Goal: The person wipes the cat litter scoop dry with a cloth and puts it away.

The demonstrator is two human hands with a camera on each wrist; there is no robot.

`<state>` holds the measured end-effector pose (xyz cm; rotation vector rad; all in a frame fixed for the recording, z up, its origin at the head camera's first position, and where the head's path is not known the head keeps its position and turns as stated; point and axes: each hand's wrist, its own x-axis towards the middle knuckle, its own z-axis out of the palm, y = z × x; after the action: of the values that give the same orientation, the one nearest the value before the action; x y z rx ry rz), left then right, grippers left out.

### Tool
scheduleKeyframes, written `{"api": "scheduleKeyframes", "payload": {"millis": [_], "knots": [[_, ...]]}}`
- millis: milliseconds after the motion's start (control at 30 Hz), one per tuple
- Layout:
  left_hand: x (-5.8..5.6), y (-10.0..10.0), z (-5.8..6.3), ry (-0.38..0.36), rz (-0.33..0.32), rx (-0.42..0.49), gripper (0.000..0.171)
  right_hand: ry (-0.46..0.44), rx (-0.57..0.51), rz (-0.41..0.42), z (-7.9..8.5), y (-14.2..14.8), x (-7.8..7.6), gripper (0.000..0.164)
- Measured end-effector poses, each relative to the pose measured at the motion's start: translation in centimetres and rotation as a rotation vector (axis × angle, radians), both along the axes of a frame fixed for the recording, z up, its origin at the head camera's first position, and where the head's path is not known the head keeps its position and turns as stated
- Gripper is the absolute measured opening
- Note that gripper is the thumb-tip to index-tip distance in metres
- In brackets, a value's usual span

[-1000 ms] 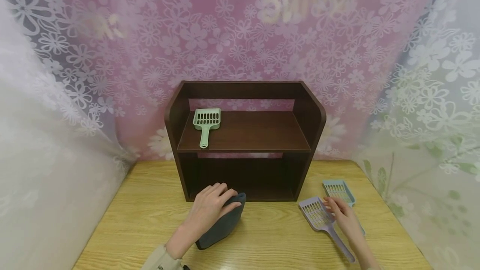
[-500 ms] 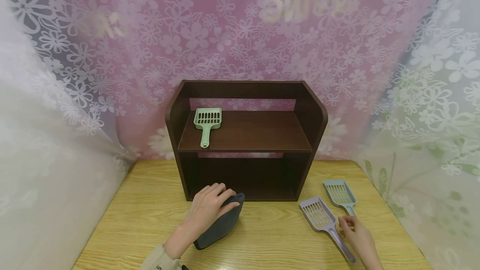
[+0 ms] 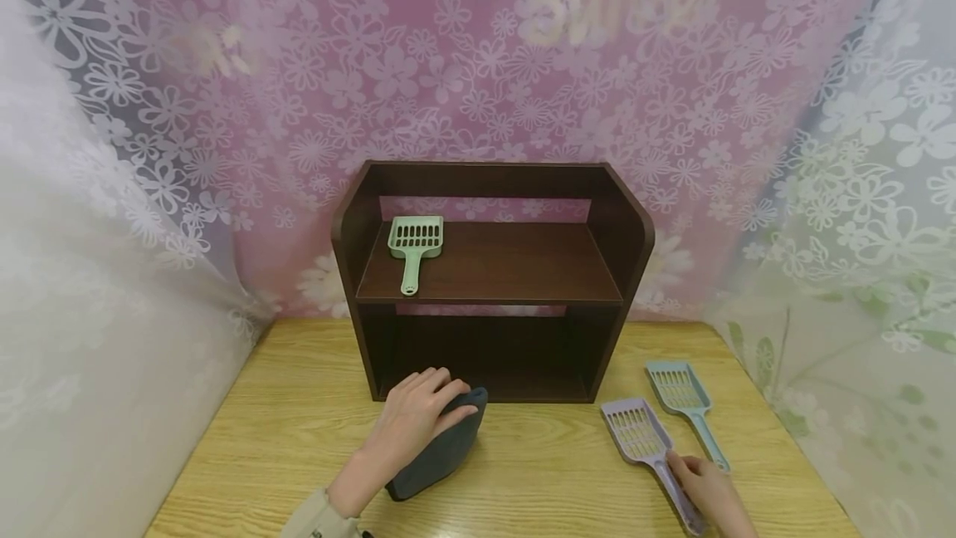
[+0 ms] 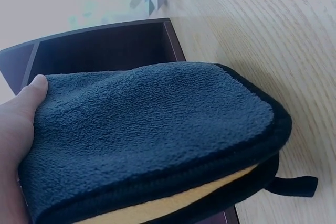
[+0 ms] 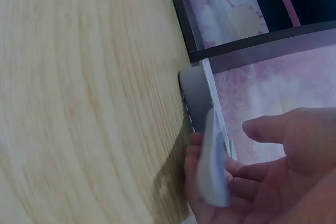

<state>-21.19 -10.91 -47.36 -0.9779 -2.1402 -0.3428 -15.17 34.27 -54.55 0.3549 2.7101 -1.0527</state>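
My left hand [image 3: 412, 420] grips a folded dark blue cloth [image 3: 442, 457] in front of the shelf. In the left wrist view the cloth [image 4: 152, 124] shows a fuzzy face, a black edge, a yellow inner layer and a small black loop. Over at the right, my right hand [image 3: 705, 484] is on the handle of a purple slotted litter scoop [image 3: 636, 428]. From the right wrist, the fingers [image 5: 193, 156] curl behind the scoop's handle [image 5: 211, 166], while the thumb stands off it. A blue litter scoop [image 3: 680, 387] lies just beyond, on the wooden table [image 3: 538, 471].
A dark brown two-tier shelf [image 3: 635, 272] stands at the back centre. On its upper board, at the left, lies a green litter scoop [image 3: 415, 237]. Floral curtains [image 3: 478, 65] hang behind and at both sides of the table.
My right hand has come down and back from the scoop heads to the purple scoop's handle, and that scoop has shifted slightly. The left hand stays on the cloth.
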Motion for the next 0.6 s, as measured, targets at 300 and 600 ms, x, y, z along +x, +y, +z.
{"api": "scheduleKeyframes", "payload": {"millis": [300,600], "knots": [[0.0,0.0,-0.1,0.002,-0.005,0.016,0.022,-0.157,-0.736,0.081,-0.7,0.7,0.3,0.064],[0.0,0.1,0.1,-0.005,0.005,0.013,0.022,-0.242,-1.033,0.230,-1.1,0.9,0.1,0.057]]}}
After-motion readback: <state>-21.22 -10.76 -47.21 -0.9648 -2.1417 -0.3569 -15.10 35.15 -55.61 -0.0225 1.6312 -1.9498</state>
